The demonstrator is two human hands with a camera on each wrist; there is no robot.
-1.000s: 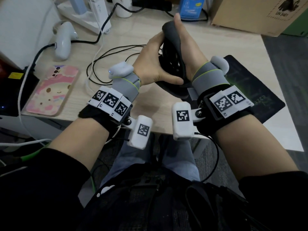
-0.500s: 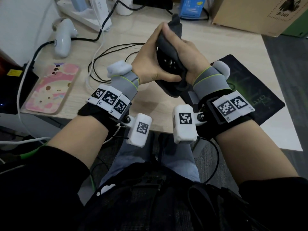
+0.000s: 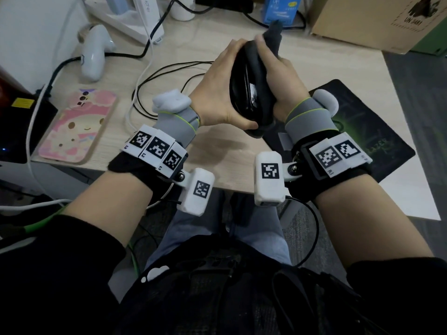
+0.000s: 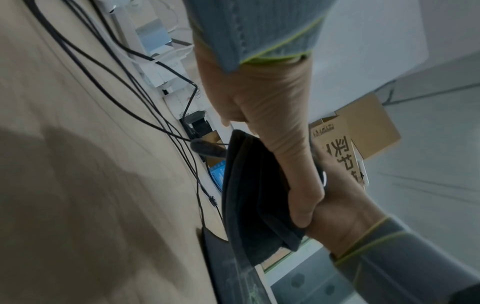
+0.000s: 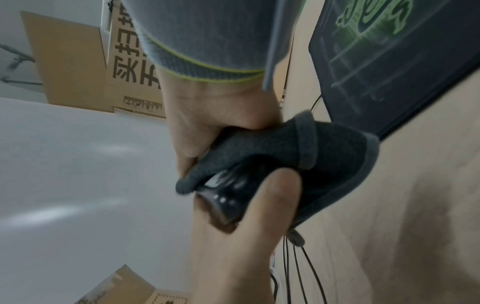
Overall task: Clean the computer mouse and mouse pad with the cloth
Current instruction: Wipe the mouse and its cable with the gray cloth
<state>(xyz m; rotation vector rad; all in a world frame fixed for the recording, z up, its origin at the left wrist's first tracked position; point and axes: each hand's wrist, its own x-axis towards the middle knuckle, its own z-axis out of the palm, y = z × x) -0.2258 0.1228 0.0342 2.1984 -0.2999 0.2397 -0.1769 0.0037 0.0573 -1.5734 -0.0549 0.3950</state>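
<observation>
A black computer mouse (image 3: 244,93) is held on edge above the desk, and my left hand (image 3: 215,93) grips it from the left with the thumb under its near end. My right hand (image 3: 278,73) grips a dark grey cloth (image 3: 272,39) and presses it against the mouse's right side. In the right wrist view the cloth (image 5: 298,148) wraps over the glossy mouse (image 5: 226,197). In the left wrist view the cloth (image 4: 249,195) hides almost all of the mouse. The black mouse pad (image 3: 367,126) with green print lies on the desk under my right wrist.
Black cables (image 3: 154,76) loop on the wooden desk (image 3: 212,146) left of the hands. A pink-cased phone (image 3: 77,124) and a white controller (image 3: 94,52) lie further left. A cardboard box (image 3: 377,18) and a blue box (image 3: 280,8) stand at the back.
My right hand's fingers, straight a second ago, have curled round the cloth and slid it along the mouse. The mouse has turned in my left hand, now showing a glossy face.
</observation>
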